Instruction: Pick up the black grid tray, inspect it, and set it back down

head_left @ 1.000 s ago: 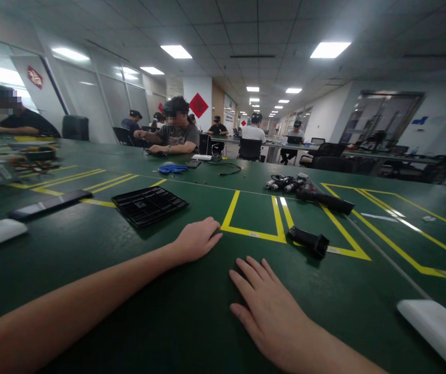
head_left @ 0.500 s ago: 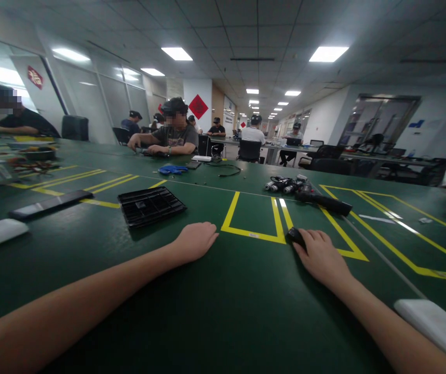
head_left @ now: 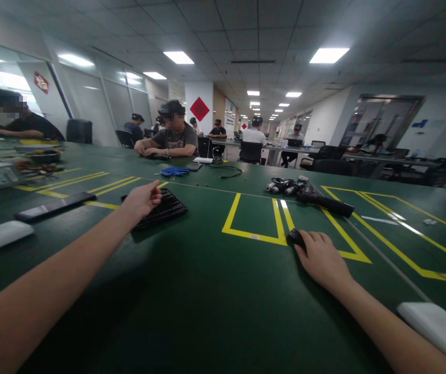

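Note:
My left hand [head_left: 144,200] is raised over the black ribbed plastic panel [head_left: 170,209], covering part of it. Its fingers are curled in, and whatever they hold, if anything, is hidden; whether it touches the panel I cannot tell. On the right, my right hand [head_left: 322,257] rests on the table with its fingers closed around a small black object [head_left: 296,237]. The rounded front of that object shows beyond the fingers, by a corner of the yellow tape [head_left: 264,239]. The rest of it is covered by my palm.
Beyond my right hand lie a black tube-like item [head_left: 326,204] and a bundle of cables with metal connectors [head_left: 285,186]. A dark flat device [head_left: 55,205] and a white object [head_left: 0,238] are at left; another white object [head_left: 436,332] is lower right. A person [head_left: 174,132] sits across the table.
My left hand has lifted from the table and moved left and away from me, over the black panel. My right hand stays in place on the black object.

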The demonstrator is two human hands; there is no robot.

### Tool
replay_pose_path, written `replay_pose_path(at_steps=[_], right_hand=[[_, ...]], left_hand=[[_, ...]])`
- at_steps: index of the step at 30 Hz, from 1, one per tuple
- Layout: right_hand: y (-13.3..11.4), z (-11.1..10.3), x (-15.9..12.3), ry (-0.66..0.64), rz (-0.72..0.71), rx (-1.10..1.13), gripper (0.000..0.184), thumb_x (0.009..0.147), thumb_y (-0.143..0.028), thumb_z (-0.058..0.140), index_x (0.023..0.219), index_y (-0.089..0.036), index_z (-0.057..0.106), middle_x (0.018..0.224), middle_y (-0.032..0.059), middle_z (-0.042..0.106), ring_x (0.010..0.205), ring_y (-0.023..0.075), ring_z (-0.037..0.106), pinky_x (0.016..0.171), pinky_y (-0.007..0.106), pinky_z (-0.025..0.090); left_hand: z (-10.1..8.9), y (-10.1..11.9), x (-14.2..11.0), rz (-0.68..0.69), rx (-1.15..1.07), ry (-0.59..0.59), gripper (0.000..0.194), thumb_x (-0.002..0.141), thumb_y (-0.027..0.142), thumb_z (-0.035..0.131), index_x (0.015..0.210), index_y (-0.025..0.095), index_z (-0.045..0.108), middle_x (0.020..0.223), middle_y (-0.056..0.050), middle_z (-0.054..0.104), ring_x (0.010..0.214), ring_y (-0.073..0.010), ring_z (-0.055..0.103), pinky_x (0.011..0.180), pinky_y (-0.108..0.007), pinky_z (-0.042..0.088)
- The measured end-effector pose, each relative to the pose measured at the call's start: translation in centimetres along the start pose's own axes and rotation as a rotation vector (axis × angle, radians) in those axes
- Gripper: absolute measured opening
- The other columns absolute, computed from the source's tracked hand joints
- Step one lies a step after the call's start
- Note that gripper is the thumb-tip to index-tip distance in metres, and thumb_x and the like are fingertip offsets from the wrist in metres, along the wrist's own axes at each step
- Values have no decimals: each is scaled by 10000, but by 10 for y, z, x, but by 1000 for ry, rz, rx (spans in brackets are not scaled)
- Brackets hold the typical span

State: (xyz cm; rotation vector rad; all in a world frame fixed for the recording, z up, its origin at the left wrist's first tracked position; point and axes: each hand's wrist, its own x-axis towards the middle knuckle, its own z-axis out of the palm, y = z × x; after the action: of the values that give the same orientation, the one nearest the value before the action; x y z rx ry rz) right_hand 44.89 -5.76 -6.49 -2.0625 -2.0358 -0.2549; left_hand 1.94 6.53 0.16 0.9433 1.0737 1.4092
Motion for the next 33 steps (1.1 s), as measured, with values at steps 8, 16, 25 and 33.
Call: replay_pose_path(at_steps=[8,16,25,33], right_hand=[[-4,-5,0,-24,20,34,454,838,-352,366,1201,-114,501,1169,142,562,1126,307,439,929,463,405],[0,-2,5,-25,71,213,449,826,-312,413,1209,-93,497,1186,153,552,1154,317,405,953,487,370],[-51,-10,-17,-126,-102,1033,466,781,-324,522,1231,-227,449,1239,62,506,1139,213,462,988,424,357],[-61,-3,-32,-233,-345,1192,413,785,-268,551,1194,-249,493,1274,54,507,1230,225,396,982,424,380]], left_hand=[[-65,9,7,71,1404,208,252,637,335,690,574,152,528,542,-37,493,867,-307,538,719,-333,334],[-38,2,-7,156,1651,132,337,710,435,607,651,110,543,647,-62,551,753,-238,549,650,-276,355],[110,-69,-88,370,923,-197,270,784,382,499,905,141,520,724,-14,545,634,-144,512,562,-243,391],[126,-88,-139,288,781,-426,319,727,366,545,935,141,458,620,60,378,548,-102,356,517,-232,319]])
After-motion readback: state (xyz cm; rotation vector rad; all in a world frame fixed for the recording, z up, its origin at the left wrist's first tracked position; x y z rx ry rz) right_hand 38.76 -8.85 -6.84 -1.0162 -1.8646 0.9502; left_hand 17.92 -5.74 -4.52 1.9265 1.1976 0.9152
